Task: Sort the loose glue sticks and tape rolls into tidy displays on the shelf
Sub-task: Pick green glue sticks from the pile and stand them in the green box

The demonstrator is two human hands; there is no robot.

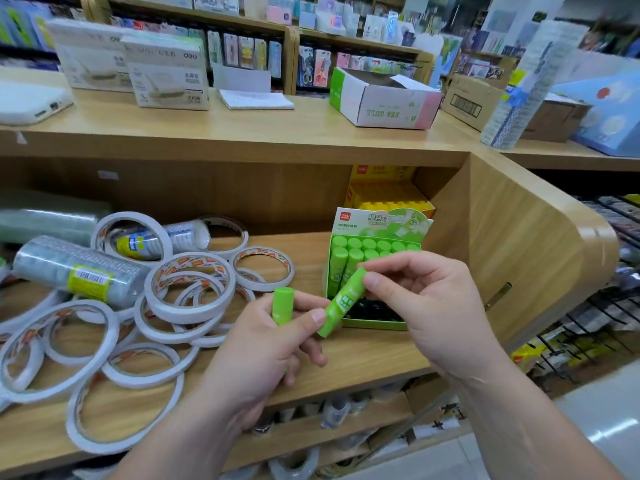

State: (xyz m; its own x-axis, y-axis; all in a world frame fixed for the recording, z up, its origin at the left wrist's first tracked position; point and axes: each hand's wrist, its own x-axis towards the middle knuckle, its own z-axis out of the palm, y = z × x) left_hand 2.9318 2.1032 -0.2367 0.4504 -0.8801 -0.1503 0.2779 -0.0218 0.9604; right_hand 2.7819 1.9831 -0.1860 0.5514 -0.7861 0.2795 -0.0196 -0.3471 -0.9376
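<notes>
Wooden shelf, 2 hand-held glue sticks

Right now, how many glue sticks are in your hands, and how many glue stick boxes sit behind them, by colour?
Green glue sticks in hands: 2 (upright green glue stick in the left hand; slanted green glue stick pinched by the right hand)
Green glue stick box: 1
Yellow glue stick box: 1
Total: 4
</notes>
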